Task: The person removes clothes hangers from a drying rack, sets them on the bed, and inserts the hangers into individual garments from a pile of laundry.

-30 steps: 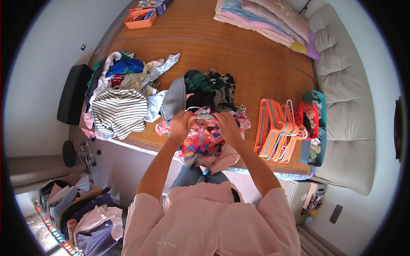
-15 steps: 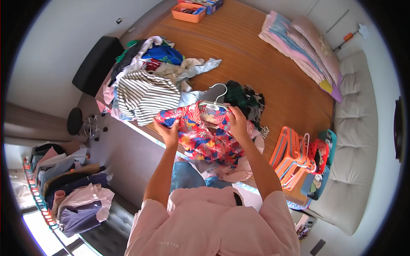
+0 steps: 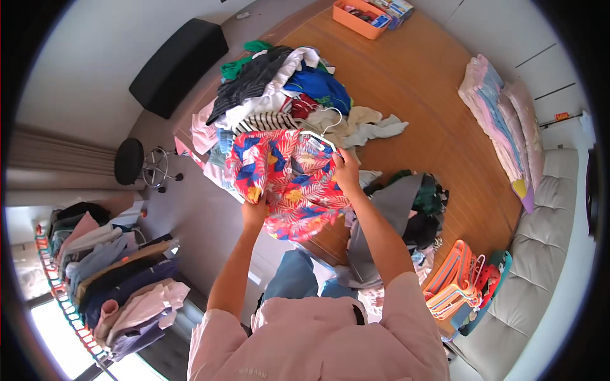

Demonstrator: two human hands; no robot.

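A red floral shirt point(image 3: 295, 181) with blue and yellow patches hangs between my two hands, in front of my body. A white hanger point(image 3: 325, 140) sits inside its collar, with the hook sticking up. My left hand point(image 3: 254, 208) grips the shirt's lower left side, its fingers partly covered by the fabric. My right hand point(image 3: 345, 170) is closed on the shoulder at the hanger's right end. Just behind the shirt, a striped garment point(image 3: 267, 122) shows at the front of a heap of clothes point(image 3: 273, 82).
Orange hangers point(image 3: 454, 282) lie at the right edge of the brown mat point(image 3: 406, 82). Dark and grey clothes point(image 3: 413, 209) are right of my arm. A loaded clothes rack point(image 3: 70, 305), a round stool point(image 3: 130, 162) and a black bench point(image 3: 178, 66) stand left. Folded bedding point(image 3: 499, 120) lies far right.
My view has turned left. The shirt has moved left, over the striped garment, and now hangs more spread out. My left hand has gone from its shoulder to lower on its side.
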